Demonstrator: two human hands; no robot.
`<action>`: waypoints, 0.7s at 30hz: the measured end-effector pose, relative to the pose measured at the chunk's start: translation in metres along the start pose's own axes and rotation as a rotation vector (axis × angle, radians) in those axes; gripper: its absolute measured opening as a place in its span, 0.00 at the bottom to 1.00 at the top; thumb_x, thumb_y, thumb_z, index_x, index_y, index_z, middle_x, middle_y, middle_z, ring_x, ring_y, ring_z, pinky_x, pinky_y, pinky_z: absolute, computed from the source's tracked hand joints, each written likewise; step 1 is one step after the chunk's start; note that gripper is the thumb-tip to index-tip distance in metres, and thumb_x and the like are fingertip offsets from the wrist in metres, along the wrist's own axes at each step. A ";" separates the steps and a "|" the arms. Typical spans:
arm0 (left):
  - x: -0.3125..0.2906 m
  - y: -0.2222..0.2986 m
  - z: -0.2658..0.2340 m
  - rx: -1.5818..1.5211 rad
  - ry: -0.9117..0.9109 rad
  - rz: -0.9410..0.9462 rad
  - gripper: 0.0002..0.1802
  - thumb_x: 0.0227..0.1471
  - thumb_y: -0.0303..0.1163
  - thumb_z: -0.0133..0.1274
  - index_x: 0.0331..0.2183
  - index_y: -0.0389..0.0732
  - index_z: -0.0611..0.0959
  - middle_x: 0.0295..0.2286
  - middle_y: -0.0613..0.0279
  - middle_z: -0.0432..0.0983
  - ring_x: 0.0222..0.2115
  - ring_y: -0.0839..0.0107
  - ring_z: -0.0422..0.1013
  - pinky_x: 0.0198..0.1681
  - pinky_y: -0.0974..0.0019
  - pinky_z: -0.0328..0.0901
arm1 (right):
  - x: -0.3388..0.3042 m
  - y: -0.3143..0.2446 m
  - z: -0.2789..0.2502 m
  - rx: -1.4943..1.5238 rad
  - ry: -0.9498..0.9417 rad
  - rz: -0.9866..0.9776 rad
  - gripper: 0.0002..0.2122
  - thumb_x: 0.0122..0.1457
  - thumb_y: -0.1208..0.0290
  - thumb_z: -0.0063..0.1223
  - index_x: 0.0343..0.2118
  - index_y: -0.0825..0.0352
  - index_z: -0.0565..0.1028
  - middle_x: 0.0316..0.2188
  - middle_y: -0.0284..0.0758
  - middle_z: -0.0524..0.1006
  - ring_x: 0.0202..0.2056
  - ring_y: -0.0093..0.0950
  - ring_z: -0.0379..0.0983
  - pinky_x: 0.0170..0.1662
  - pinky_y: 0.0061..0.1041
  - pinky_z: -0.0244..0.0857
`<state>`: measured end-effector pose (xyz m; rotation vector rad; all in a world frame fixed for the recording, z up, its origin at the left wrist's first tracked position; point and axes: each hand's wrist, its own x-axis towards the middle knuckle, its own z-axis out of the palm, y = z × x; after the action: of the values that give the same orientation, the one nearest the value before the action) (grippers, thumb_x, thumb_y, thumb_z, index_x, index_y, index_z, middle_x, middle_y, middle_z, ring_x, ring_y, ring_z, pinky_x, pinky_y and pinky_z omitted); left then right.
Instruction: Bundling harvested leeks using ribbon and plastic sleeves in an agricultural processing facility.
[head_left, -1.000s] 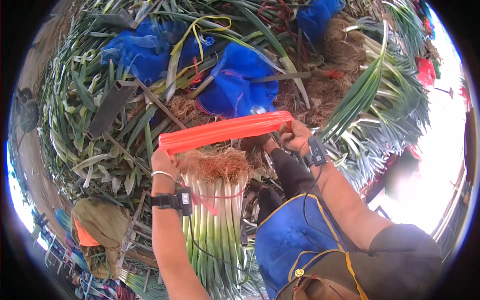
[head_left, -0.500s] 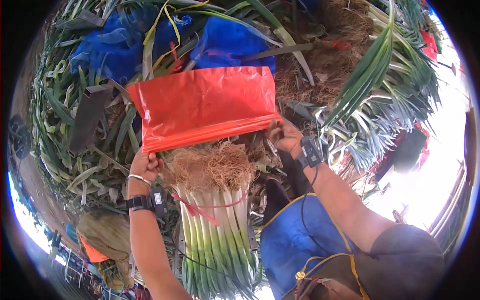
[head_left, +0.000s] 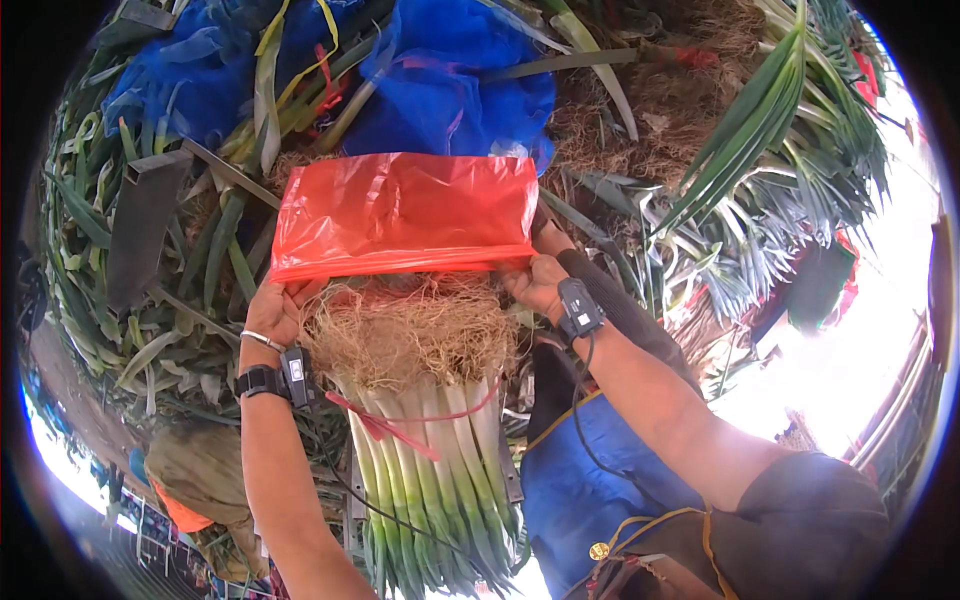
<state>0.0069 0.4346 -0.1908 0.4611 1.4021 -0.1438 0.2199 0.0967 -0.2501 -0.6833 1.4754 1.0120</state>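
Observation:
A red plastic bag [head_left: 410, 215] is stretched sideways between my two hands, its folded edge at the far side of a bundle of leeks [head_left: 430, 430]. My left hand [head_left: 278, 308] pinches the bag's left corner. At its right corner, my right hand [head_left: 537, 286] grips the same edge with bent fingers. The brown roots [head_left: 410, 335] of the bundle lie just below the bag, partly under its edge. A pinkish-red tie [head_left: 385, 428] circles the white stalks, and the green leaves point toward me.
Blue mesh [head_left: 455, 80] lies beyond the bag. A grey metal post [head_left: 148, 230] stands at left among loose leaves. More leeks [head_left: 745, 140] are heaped at right. A dark-clad limb [head_left: 625, 300] passes beside my right hand; I cannot tell whose. Olive cloth [head_left: 205, 470] sits at lower left.
The bag's folded edge, tilted before, is now nearly level. Both hands appear farther left, the right one also slightly lower. The dark-clad limb now shows beyond my right wrist.

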 end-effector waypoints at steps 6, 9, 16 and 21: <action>-0.011 -0.021 -0.022 -0.036 -0.166 -0.233 0.21 0.60 0.41 0.39 0.49 0.39 0.71 0.44 0.58 0.73 0.41 0.63 0.72 0.45 0.61 0.68 | -0.004 0.023 0.000 -0.796 -0.297 -0.393 0.14 0.61 0.65 0.39 0.47 0.64 0.67 0.44 0.37 0.73 0.42 0.37 0.73 0.40 0.31 0.66; -0.011 -0.032 -0.026 0.231 -0.337 -0.179 0.23 0.57 0.41 0.44 0.50 0.39 0.70 0.45 0.58 0.72 0.44 0.63 0.70 0.48 0.60 0.66 | 0.020 0.014 -0.028 -0.914 -0.526 -0.449 0.14 0.57 0.63 0.48 0.41 0.67 0.71 0.37 0.38 0.76 0.38 0.33 0.73 0.33 0.27 0.64; 0.005 -0.135 -0.124 0.440 -0.323 0.014 0.29 0.54 0.50 0.46 0.52 0.41 0.69 0.48 0.57 0.70 0.46 0.59 0.68 0.50 0.55 0.64 | -0.018 0.054 -0.098 -1.294 -0.292 -0.636 0.16 0.62 0.60 0.39 0.47 0.64 0.68 0.41 0.34 0.73 0.43 0.28 0.69 0.45 0.24 0.62; -0.023 -0.212 -0.216 0.454 -0.120 0.193 0.34 0.52 0.56 0.47 0.53 0.42 0.68 0.49 0.56 0.69 0.48 0.56 0.66 0.52 0.52 0.62 | -0.079 0.119 -0.067 -0.638 -0.145 -0.271 0.18 0.61 0.59 0.40 0.49 0.66 0.68 0.42 0.34 0.74 0.41 0.25 0.70 0.44 0.23 0.63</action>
<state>-0.2720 0.3236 -0.2370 0.9451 1.1968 -0.3298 0.0986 0.0819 -0.1503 -1.1978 0.8905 1.2928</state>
